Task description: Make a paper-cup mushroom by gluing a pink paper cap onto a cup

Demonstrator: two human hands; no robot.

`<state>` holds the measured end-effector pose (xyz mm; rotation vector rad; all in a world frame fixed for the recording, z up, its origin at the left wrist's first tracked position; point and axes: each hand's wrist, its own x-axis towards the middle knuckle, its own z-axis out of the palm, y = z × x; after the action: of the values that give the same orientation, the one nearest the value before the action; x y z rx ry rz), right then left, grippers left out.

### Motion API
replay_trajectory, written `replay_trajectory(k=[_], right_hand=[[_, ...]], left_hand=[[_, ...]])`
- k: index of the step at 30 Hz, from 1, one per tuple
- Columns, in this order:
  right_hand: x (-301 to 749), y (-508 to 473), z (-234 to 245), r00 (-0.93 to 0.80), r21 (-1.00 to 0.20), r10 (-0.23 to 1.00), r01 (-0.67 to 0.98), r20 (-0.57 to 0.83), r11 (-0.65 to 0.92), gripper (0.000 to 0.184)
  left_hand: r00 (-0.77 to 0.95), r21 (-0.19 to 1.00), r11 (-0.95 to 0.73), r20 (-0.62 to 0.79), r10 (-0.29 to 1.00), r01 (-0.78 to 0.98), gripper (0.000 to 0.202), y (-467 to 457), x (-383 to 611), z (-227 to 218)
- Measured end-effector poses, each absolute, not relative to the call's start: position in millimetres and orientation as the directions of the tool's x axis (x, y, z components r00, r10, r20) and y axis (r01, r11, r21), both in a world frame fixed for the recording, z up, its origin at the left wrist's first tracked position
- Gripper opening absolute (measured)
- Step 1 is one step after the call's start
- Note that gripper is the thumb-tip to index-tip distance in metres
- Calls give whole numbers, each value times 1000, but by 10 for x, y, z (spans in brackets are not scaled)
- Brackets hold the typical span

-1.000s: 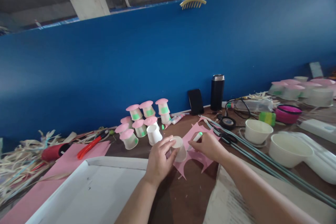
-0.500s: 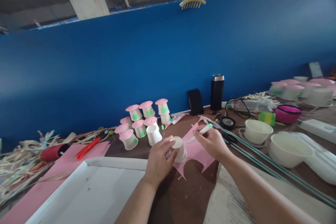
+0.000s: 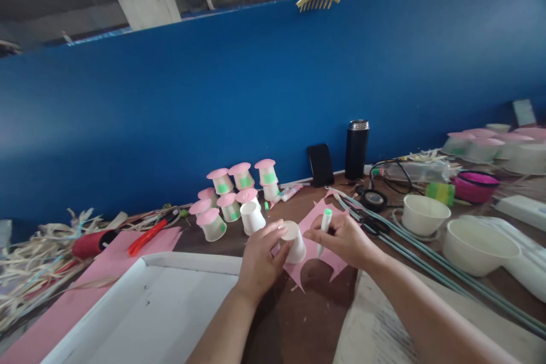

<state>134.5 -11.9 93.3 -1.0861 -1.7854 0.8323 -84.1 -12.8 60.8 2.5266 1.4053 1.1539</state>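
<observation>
My left hand point(image 3: 263, 259) is closed round a white paper cup point(image 3: 297, 248) that stands upside down on cut pink paper point(image 3: 313, 216). Between the fingers of my right hand point(image 3: 341, 239) is a white marker point(image 3: 325, 230), its green end up and its other end pointing down just right of the cup. Another white cup point(image 3: 252, 218) stands beyond my left hand. Behind it are several upside-down cups with pink paper discs and green patches, such as one capped cup point(image 3: 214, 228).
A white tray point(image 3: 147, 261) lies front left, beside pink sheets and a red-handled tool point(image 3: 149, 236). At right are thin green-grey rods point(image 3: 426, 259), white bowls point(image 3: 475, 247) and scissors. A black flask point(image 3: 356, 151) and a phone point(image 3: 320, 165) stand by the blue partition point(image 3: 273, 85).
My right hand has turned the marker from a slant to nearly upright and moved it lower, right of the cup. My left hand keeps its hold on the cup. The view shifts slightly.
</observation>
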Motion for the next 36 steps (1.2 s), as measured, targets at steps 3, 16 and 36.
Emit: replay_trajectory(k=[3, 16, 36], right_hand=[[1364, -40, 850, -311, -881, 926, 349, 214, 320, 33], [1404, -42, 905, -419, -880, 900, 464, -122, 97, 23], [1303, -31, 731, -418, -883, 882, 470, -215, 8, 21]], left_hand=[[316, 363, -591, 586, 746, 720, 29, -134, -845, 616], [311, 389, -596, 585, 749, 702, 31, -152, -832, 653], [312, 397, -606, 592, 743, 689, 31, -143, -837, 646]])
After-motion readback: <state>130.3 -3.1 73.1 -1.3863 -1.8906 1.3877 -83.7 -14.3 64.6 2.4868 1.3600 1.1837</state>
